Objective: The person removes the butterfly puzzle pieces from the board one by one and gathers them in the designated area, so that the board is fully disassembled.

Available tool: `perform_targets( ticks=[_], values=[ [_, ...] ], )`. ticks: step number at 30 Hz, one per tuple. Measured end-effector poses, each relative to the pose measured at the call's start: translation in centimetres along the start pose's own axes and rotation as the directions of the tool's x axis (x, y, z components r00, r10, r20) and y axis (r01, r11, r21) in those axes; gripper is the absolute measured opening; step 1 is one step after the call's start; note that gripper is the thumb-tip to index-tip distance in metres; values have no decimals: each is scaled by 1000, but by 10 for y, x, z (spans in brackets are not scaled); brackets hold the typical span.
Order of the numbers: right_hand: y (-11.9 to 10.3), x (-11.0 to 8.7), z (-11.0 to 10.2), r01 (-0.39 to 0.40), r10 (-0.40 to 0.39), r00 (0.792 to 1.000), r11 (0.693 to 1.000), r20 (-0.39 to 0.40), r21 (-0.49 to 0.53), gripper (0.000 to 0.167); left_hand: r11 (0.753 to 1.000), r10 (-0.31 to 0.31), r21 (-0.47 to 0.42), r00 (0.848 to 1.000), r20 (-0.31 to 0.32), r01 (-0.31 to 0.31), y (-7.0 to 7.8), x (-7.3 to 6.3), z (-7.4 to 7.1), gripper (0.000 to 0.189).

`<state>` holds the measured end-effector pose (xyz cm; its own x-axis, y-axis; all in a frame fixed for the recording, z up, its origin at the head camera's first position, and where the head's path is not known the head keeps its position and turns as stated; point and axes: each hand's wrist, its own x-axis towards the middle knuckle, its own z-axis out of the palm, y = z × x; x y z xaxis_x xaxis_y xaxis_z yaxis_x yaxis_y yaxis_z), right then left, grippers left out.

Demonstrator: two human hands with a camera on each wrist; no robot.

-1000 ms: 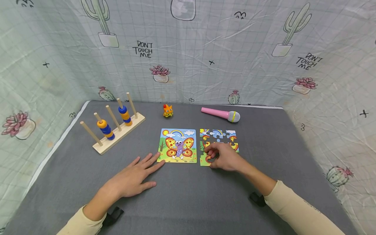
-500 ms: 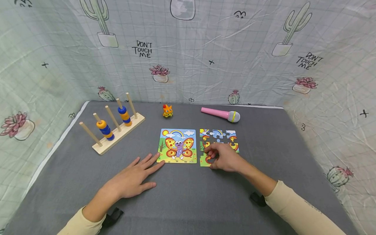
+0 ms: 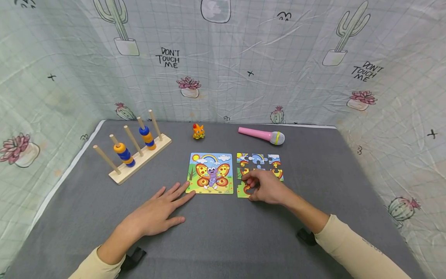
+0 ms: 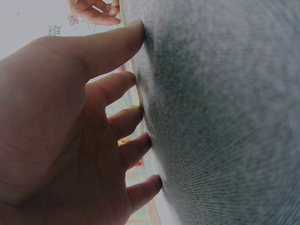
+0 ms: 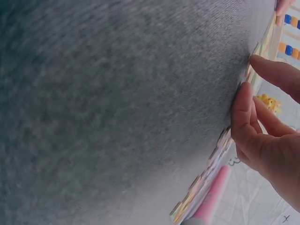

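Note:
My left hand [image 3: 156,211] lies on the grey table with its fingers spread, fingertips at the lower left corner of a butterfly picture board [image 3: 213,176]. In the left wrist view, the fingertips [image 4: 140,112] of that hand meet the cloth and the board's edge. To the board's right, several jigsaw pieces [image 3: 258,159] are laid out in rows, with gaps between some of them. My right hand [image 3: 270,186] pinches a green and red jigsaw piece [image 3: 242,190] in the lower left of this group, thumb at its near edge. The hand hides part of the lower rows.
A wooden peg stand [image 3: 143,158] with blue and orange rings stands at the left. Behind the board sits a small orange toy figure [image 3: 198,131]. A pink toy microphone [image 3: 261,134] lies behind the jigsaw pieces. Printed cloth [image 3: 223,58] hangs around the table's back and sides.

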<state>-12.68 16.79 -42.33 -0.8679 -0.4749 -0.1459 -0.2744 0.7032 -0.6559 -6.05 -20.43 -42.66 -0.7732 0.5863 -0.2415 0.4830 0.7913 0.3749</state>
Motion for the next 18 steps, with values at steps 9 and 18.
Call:
perform_targets(
  ticks=[9,18],
  values=[
    [-24,12,5,76,-73,996,996,-49,48,46,1000,-4,4,1000,10,4,0,0,-1,73],
    [-54,45,21,151,-151,988,988,13,14,50,1000,-4,15,1000,3,4,0,-1,-1,72]
  ],
)
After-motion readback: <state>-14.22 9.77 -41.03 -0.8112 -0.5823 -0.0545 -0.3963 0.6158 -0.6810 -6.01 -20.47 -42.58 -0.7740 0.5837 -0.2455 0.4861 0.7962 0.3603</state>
